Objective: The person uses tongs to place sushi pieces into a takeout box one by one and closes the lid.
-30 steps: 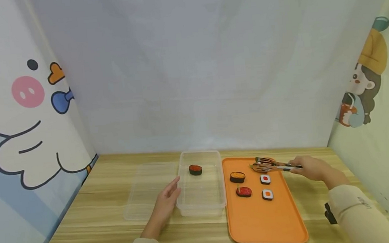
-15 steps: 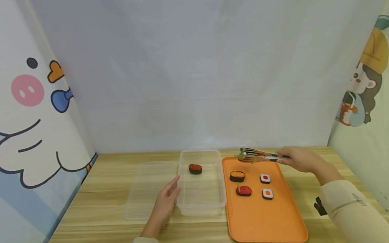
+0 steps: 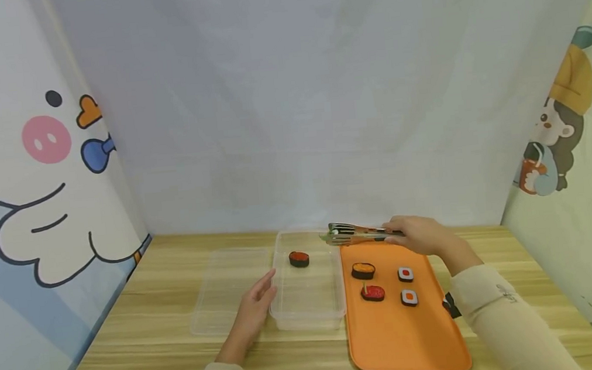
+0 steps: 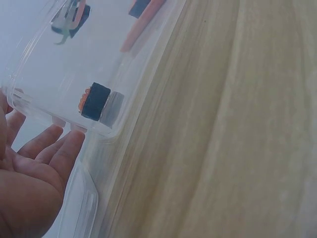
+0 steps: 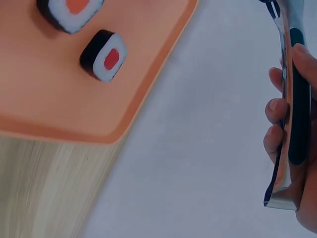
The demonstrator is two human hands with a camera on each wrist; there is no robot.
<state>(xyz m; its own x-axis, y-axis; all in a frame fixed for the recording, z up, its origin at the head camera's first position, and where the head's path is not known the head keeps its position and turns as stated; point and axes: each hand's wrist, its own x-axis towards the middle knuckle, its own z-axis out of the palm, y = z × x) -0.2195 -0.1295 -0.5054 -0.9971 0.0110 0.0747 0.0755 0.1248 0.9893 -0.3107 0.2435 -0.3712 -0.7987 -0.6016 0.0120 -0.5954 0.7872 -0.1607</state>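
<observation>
Over the far edge of the clear container point(image 3: 308, 292), right hand point(image 3: 418, 234) curling around metal tongs point(image 3: 350, 234) pinching a sushi piece, forearm reaching leftward above the orange tray point(image 3: 402, 340), left hand point(image 3: 254, 306) lying flat, fingers straight, touching the container's left wall.

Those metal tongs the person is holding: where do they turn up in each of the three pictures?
Head view: the tongs sit at centre, gripped by the right hand, tips over the clear box's far right corner.
Left wrist view: only a blurred shape through the box wall at top left may be them; I cannot tell.
Right wrist view: the tongs run down the right edge.
Shared landmark: the orange tray, also and.
</observation>
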